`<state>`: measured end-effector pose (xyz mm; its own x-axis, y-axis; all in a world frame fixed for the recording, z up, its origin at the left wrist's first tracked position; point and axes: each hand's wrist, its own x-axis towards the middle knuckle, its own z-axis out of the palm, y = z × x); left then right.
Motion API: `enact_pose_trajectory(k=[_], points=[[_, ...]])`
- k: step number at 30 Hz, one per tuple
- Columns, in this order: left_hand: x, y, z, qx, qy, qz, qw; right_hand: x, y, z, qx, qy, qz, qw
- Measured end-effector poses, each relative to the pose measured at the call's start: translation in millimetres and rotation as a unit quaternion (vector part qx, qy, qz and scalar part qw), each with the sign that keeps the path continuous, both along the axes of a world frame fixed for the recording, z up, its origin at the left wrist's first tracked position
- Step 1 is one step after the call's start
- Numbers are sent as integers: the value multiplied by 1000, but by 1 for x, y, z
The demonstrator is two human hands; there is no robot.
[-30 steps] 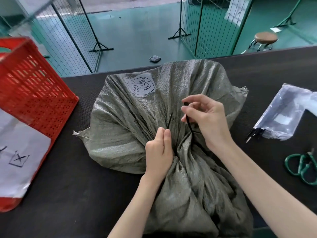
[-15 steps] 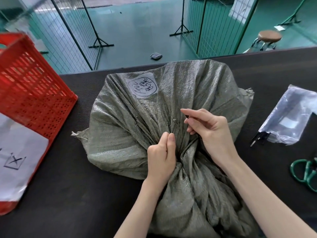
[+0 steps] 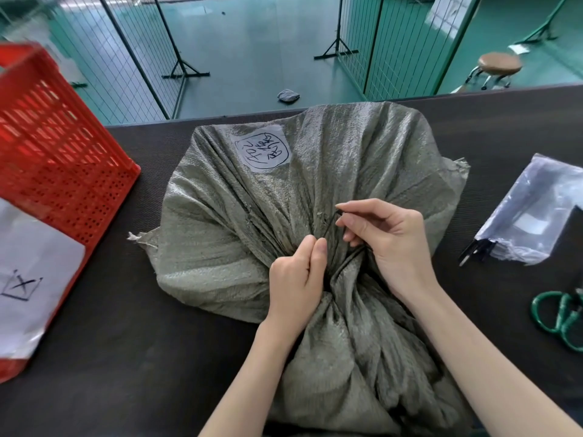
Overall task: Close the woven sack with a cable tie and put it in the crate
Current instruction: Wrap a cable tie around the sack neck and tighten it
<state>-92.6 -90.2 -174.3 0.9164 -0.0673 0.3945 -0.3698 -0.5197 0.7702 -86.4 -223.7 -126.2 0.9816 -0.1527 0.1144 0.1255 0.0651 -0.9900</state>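
A grey-green woven sack (image 3: 220, 216) lies on the dark table, its mouth fanned out away from me and its neck bunched in the middle. My left hand (image 3: 298, 272) squeezes the gathered neck in a fist. My right hand (image 3: 385, 241) pinches a thin black cable tie (image 3: 332, 220) that loops round the neck; most of the tie is hidden by fabric and fingers. A white label with handwriting (image 3: 263, 151) sits on the sack's far part. The red plastic crate (image 3: 56, 159) stands at the left, apart from the sack.
A clear plastic bag (image 3: 536, 216) with black cable ties (image 3: 474, 252) poking out lies at the right. Green-handled scissors (image 3: 560, 320) rest near the right edge. A white paper sheet (image 3: 28, 279) hangs on the crate's front. Wire fence panels and a stool stand beyond the table.
My right hand has dropped closer to the neck and shifted its pinch along the cable tie. My left hand has kept its hold on the neck.
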Motion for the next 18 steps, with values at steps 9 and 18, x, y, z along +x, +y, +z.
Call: enact_pose_trajectory(k=[9,18], points=[[-1,1,1,-15,6,-8,1000,0,1,1,-11,-6,9,1000],[0,0,-1,-9,9,-9,1000,0,-1,1,-9,-5,16,1000]])
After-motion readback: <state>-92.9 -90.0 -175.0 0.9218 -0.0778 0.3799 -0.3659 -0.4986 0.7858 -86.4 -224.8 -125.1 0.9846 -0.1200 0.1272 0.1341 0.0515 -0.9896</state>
